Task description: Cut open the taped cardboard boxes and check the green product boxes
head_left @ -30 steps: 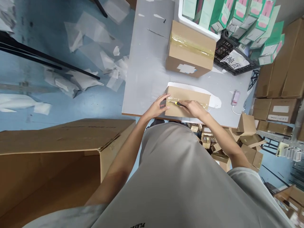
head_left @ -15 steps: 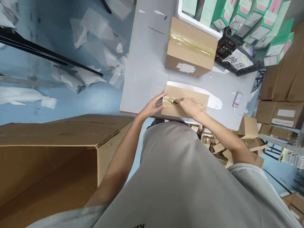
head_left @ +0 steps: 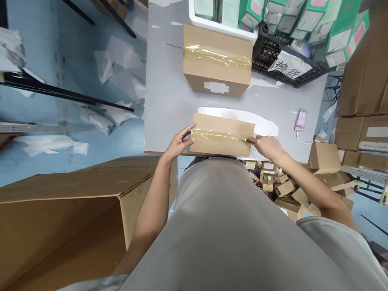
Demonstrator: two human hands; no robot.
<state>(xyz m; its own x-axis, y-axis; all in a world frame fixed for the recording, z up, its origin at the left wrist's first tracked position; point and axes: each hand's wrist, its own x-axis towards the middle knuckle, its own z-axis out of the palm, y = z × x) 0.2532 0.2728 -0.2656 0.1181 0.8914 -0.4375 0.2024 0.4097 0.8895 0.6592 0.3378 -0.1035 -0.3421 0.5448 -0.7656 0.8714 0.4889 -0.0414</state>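
A small cardboard box with clear yellowish tape along its top lies at the table's near edge. At its left end my left hand grips the box, thumb and fingers spread over the edge. My right hand is closed around a box cutter, whose black and yellow tip touches the tape near the right end. Most of the cutter is hidden in my fist. Partly under the box is a white sheet.
A larger taped carton stands farther back on the grey table. Behind it are a white bin and a black crate with green boxes. A phone lies right. A big open carton stands left; small boxes are heaped below right.
My right hand has drawn the box cutter rightward along the tape, from near the left end to near the right end. My left hand stays at the box's left end. The view has shifted.
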